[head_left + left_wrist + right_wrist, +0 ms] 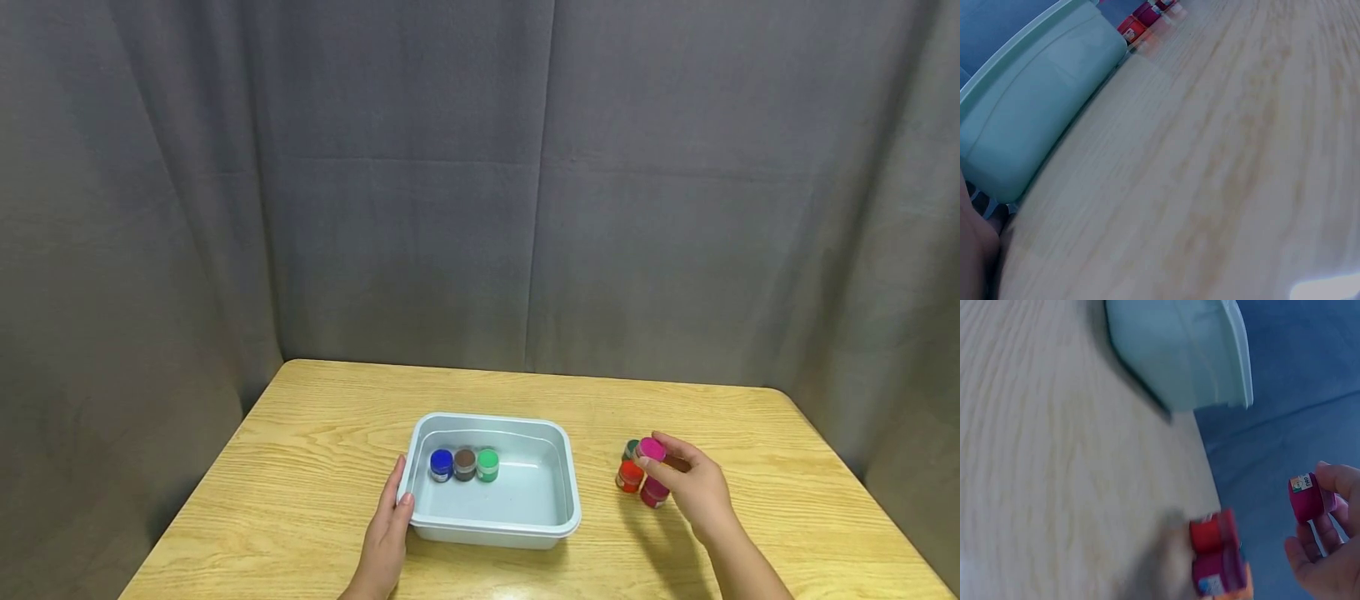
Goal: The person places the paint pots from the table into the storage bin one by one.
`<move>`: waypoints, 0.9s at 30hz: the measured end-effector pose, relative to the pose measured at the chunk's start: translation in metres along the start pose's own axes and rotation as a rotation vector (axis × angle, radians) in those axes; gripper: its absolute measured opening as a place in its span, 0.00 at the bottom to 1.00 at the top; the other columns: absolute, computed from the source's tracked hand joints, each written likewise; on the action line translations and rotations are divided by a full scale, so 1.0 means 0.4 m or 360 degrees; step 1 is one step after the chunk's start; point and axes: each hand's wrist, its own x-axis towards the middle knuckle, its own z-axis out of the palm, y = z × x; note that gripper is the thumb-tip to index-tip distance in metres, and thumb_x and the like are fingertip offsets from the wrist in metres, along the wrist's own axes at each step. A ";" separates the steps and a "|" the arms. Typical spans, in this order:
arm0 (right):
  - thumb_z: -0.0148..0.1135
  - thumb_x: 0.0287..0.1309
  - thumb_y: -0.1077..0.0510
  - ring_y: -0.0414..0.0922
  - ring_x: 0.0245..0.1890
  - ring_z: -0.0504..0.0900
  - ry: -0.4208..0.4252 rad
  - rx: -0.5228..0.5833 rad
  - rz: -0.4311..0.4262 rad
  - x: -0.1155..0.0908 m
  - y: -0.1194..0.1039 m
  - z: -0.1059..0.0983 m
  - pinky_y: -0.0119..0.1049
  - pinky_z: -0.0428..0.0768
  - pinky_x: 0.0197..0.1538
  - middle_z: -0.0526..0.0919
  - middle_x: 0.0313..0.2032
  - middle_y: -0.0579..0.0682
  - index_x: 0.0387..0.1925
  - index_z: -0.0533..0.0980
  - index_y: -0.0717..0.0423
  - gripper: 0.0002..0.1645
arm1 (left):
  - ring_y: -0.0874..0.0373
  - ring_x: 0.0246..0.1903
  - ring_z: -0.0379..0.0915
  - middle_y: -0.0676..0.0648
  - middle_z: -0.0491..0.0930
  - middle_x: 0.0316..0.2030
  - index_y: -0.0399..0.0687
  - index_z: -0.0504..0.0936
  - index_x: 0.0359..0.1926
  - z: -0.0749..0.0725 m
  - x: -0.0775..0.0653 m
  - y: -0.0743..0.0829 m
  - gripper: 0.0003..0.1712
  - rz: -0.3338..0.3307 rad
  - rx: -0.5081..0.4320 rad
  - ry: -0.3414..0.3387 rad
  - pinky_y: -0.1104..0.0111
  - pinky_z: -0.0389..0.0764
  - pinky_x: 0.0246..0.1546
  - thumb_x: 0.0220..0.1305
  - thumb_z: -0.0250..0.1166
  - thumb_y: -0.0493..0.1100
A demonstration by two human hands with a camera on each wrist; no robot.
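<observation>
My left hand (386,533) holds the left side of a pale blue-grey plastic tub (517,527), its thumb on the rim and its fingers along the outer wall. Inside the tub, toward the back left, a blue paint jar (442,465), a brown jar (465,464) and a green jar (487,465) stand in a row. To the right of the tub, my right hand (699,490) pinches a magenta paint jar (1305,499) between thumb and fingers. It is raised above a red-orange jar (629,477), a dark pink jar (655,493) and a dark green jar (632,448).
A wooden table (315,467) carries everything. Grey curtains (405,250) hang behind it and at both sides. In the right wrist view, an orange item (1242,589) shows partly behind the standing jars.
</observation>
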 end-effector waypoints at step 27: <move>0.71 0.57 0.56 0.53 0.59 0.75 -0.0210 0.0237 -0.0210 0.029 -0.160 0.200 0.43 0.81 0.60 0.78 0.56 0.57 0.62 0.72 0.59 0.33 | 0.46 0.76 0.37 0.44 0.44 0.78 0.47 0.46 0.78 0.000 0.000 0.001 0.32 0.0031 -0.0019 -0.0020 0.90 0.46 0.61 0.80 0.39 0.50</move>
